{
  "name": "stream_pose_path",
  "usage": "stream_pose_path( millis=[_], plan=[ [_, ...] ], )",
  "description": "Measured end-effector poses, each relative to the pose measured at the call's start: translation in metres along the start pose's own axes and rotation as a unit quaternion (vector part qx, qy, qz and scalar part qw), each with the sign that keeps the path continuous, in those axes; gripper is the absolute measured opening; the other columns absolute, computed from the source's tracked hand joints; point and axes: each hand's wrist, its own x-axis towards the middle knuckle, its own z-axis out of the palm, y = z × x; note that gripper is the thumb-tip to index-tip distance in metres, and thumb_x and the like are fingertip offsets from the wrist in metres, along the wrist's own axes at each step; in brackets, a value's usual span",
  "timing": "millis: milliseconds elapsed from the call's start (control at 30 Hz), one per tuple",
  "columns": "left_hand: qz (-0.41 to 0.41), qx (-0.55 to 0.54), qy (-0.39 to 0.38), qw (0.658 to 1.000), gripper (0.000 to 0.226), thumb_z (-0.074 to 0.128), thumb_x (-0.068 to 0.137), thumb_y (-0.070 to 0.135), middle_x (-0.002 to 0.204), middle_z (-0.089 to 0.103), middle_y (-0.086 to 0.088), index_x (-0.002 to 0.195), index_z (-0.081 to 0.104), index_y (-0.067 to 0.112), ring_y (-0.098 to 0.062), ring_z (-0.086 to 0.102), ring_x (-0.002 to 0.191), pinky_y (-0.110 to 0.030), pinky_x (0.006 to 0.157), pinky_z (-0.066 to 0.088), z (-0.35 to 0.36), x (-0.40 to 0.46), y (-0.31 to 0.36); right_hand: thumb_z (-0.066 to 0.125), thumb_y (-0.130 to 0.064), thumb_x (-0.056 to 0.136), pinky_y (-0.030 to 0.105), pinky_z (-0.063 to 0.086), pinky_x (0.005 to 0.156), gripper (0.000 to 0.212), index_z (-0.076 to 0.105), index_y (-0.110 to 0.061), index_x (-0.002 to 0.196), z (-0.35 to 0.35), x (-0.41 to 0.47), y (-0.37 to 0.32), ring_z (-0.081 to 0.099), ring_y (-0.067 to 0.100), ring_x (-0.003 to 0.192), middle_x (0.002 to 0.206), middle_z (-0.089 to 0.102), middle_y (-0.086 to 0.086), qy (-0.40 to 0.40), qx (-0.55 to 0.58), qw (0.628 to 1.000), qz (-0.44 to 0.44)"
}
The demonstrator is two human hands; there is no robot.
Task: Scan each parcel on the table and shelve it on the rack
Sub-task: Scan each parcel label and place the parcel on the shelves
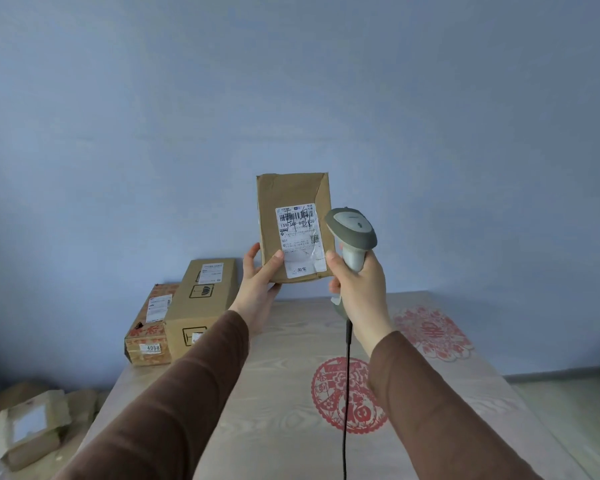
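Observation:
My left hand (pixel 258 285) holds a small brown cardboard parcel (pixel 293 194) upright above the table, thumb on its front beside the white shipping label (pixel 300 239). My right hand (pixel 359 289) grips the handle of a grey barcode scanner (pixel 352 228), whose head sits just right of the label. A black cable (pixel 346 393) hangs down from the scanner. Two more parcels lie at the table's far left: a plain brown box (pixel 201 306) and a red-printed box (pixel 149 327) marked 4068.
The table (pixel 284 393) has a pale wood-grain top with two red paper-cut decorations (pixel 343 396). On the floor at lower left lie several cardboard boxes (pixel 28 427). A blue wall stands behind the table. No rack is in view.

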Motion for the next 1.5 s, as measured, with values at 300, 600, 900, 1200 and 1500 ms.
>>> stream_pose_path(
  millis=[300, 600, 900, 1200, 1500],
  plan=[
    [0.02, 0.013, -0.013, 1.0, 0.065, 0.07, 0.098, 0.026, 0.129, 0.07, -0.009, 0.151, 0.034, 0.035, -0.027, 0.064, 0.126, -0.042, 0.117, 0.043, 0.027, -0.013, 0.024, 0.064, -0.059, 0.087, 0.049, 0.062, 0.065, 0.034, 0.056, -0.03, 0.102, 0.003, -0.024, -0.037, 0.065, 0.022, 0.063, 0.074, 0.065, -0.003, -0.017, -0.088, 0.995, -0.043],
    [0.032, 0.024, -0.02, 0.999, 0.066, 0.07, 0.099, 0.025, 0.126, 0.071, -0.006, 0.153, 0.034, 0.034, -0.016, 0.069, 0.109, -0.038, 0.115, 0.043, 0.045, -0.018, 0.028, 0.059, -0.067, 0.082, 0.053, 0.062, 0.069, 0.042, 0.055, -0.031, 0.102, -0.012, -0.03, -0.048, 0.064, 0.021, 0.069, 0.085, 0.068, -0.007, -0.007, -0.121, 0.991, -0.062],
    [0.029, 0.028, -0.025, 0.999, 0.068, 0.07, 0.098, 0.026, 0.125, 0.071, -0.005, 0.154, 0.032, 0.033, -0.015, 0.069, 0.107, -0.036, 0.112, 0.044, 0.059, -0.021, 0.022, 0.063, -0.06, 0.088, 0.039, 0.057, 0.067, 0.038, 0.057, -0.027, 0.106, -0.029, -0.03, -0.047, 0.062, 0.021, 0.07, 0.077, 0.061, -0.011, -0.025, -0.127, 0.99, -0.063],
    [0.022, 0.025, -0.025, 0.999, 0.067, 0.071, 0.097, 0.027, 0.125, 0.07, -0.004, 0.152, 0.033, 0.035, -0.017, 0.067, 0.112, -0.04, 0.118, 0.04, 0.066, -0.023, 0.02, 0.065, -0.06, 0.086, 0.041, 0.057, 0.067, 0.034, 0.058, -0.03, 0.101, -0.041, -0.031, -0.047, 0.062, 0.019, 0.065, 0.078, 0.066, -0.008, -0.021, -0.105, 0.993, -0.049],
    [0.032, 0.009, 0.046, 0.998, 0.065, 0.071, 0.097, 0.028, 0.122, 0.073, -0.004, 0.15, 0.034, 0.035, -0.02, 0.068, 0.114, -0.04, 0.116, 0.044, 0.042, -0.041, 0.036, 0.072, -0.036, 0.096, 0.022, 0.046, 0.047, 0.019, 0.064, -0.019, 0.103, -0.03, -0.019, -0.043, 0.053, 0.011, 0.049, 0.073, 0.064, -0.004, -0.056, 0.015, 0.998, -0.019]
  ],
)
